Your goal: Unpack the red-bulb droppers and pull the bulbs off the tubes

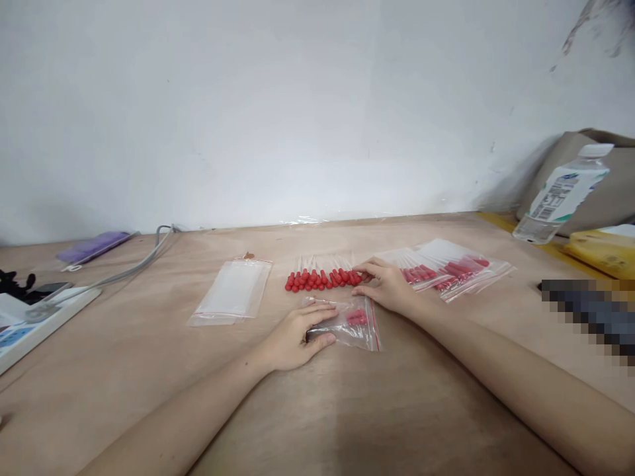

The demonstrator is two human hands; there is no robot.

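A small clear zip-lock bag (348, 334) with a red seal line lies flat before me, a few red-bulbed pieces inside it. My left hand (296, 332) holds its left end against the table, thumb on the near side and fingers across the top. Beyond the bag is a row of droppers (317, 279) with red bulbs towards me and thin clear stems pointing to the wall. My right hand (383, 283) has thumb and fingertips around the bulbs at the row's right end; how many it grips is hidden.
Flat zip-lock bags (229, 291) lie stacked to the left. Filled bags (459, 268) overlap on the right. A power strip (44, 324) with a grey cable is far left, a purple packet (96, 246) behind it. A plastic bottle (563, 193) leans at far right.
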